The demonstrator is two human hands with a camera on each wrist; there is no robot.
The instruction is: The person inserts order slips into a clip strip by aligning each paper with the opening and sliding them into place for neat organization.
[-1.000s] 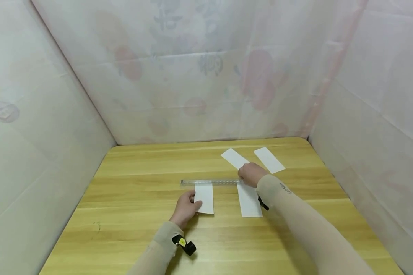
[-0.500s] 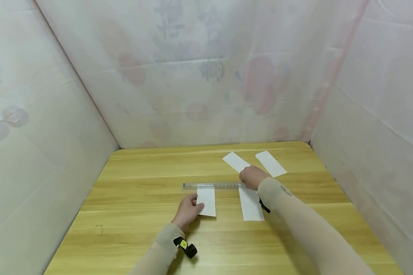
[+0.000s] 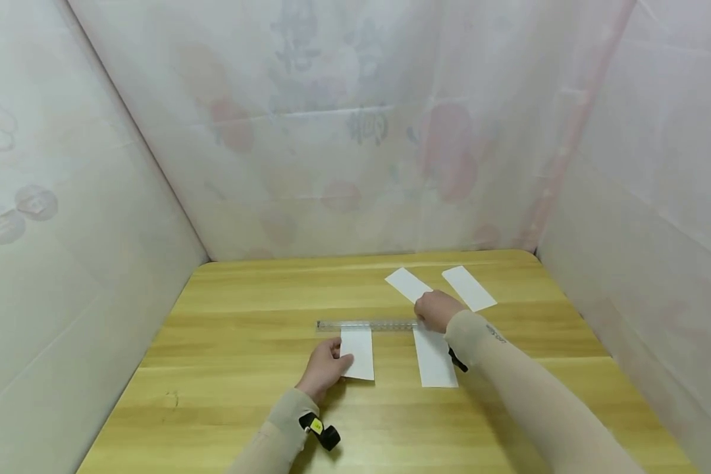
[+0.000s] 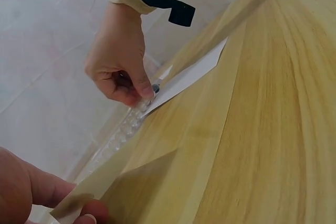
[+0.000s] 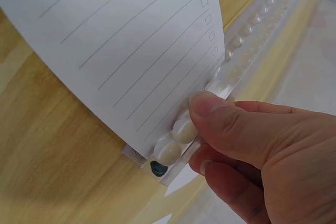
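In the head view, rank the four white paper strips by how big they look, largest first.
1. Strip under the right hand.
2. Strip at the left hand.
3. The two far strips look alike; being farther away, their true size is unsure.

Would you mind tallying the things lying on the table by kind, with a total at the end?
White paper strips: 4, at and
Clear ruler: 1
Total: 5

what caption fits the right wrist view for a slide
Right hand pinches the end of a clear ruler beside a lined paper strip on the wooden table.
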